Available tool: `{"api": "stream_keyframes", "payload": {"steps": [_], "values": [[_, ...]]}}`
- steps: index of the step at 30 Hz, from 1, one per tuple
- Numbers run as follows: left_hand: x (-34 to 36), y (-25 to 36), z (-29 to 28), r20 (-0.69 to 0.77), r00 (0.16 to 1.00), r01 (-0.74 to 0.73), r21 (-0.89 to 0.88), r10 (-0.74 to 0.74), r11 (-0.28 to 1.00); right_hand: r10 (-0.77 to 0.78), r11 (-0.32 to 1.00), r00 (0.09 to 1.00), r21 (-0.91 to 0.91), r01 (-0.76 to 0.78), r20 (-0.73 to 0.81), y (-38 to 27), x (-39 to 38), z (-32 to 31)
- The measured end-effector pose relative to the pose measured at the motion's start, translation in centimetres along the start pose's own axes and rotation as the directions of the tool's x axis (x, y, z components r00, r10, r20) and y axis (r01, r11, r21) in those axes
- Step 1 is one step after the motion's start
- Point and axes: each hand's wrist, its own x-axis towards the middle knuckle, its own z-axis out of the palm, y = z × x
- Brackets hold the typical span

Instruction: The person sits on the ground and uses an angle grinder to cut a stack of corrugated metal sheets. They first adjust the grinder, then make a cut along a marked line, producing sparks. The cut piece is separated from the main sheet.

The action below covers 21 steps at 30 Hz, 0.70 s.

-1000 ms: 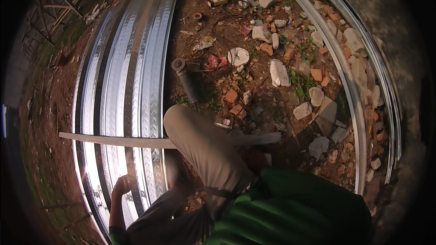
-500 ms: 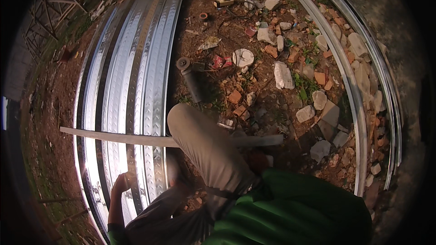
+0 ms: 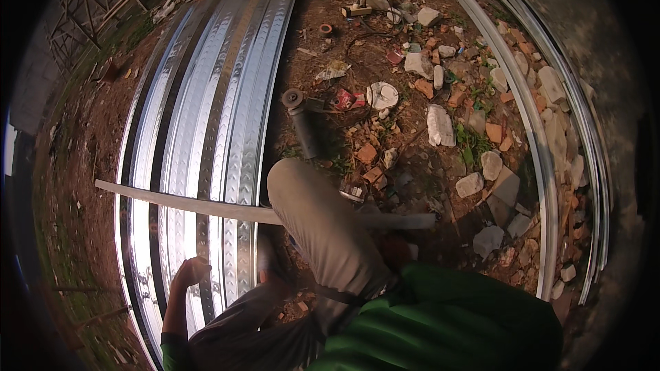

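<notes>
My left hand [image 3: 190,271] is low over the shiny ribbed metal sheets [image 3: 180,130], its fingers curled together; I cannot make out what, if anything, they hold. A long flat grey bar [image 3: 182,203] crosses the sheets just above this hand and passes by my raised knee [image 3: 309,213] in grey trousers. An angle grinder [image 3: 302,130] lies on the dirt beside the sheets, beyond the knee. My green top [image 3: 440,323] fills the lower right. My right hand is not visible.
Broken bricks [image 3: 366,153], white stones [image 3: 440,125] and litter cover the ground on the right. A power strip [image 3: 356,11] with cables lies at the top. Long metal channels [image 3: 519,79] run along the right side. A wooden frame [image 3: 96,7] stands at the top left.
The sheets, grinder and rubble appear shifted a little rightward in the picture as the view turns slightly. My left hand stays low over the sheets with fingers curled, shifted slightly.
</notes>
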Motion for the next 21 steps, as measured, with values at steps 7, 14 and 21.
{"api": "stream_keyframes", "payload": {"steps": [7, 14, 21], "values": [[0.1, 0.7, -0.5, 0.06, 0.995, 0.086, -0.03, -0.084, 0.996, -0.036, 0.996, 0.994, 0.078, 0.044, -0.108, 0.8, -0.6, 1.4], [0.0, 0.4, -0.3, 0.057, 0.997, 0.054, -0.009, -0.053, 0.999, -0.005, 0.999, 0.996, 0.034, 0.008, -0.088, 1.4, 0.1, 3.4], [0.4, 0.2, -0.2, 0.092, 0.963, 0.258, -0.056, -0.253, 0.964, -0.05, 0.999, 0.998, 0.005, 0.051, -0.036, 1.7, 0.4, 2.7]]}}
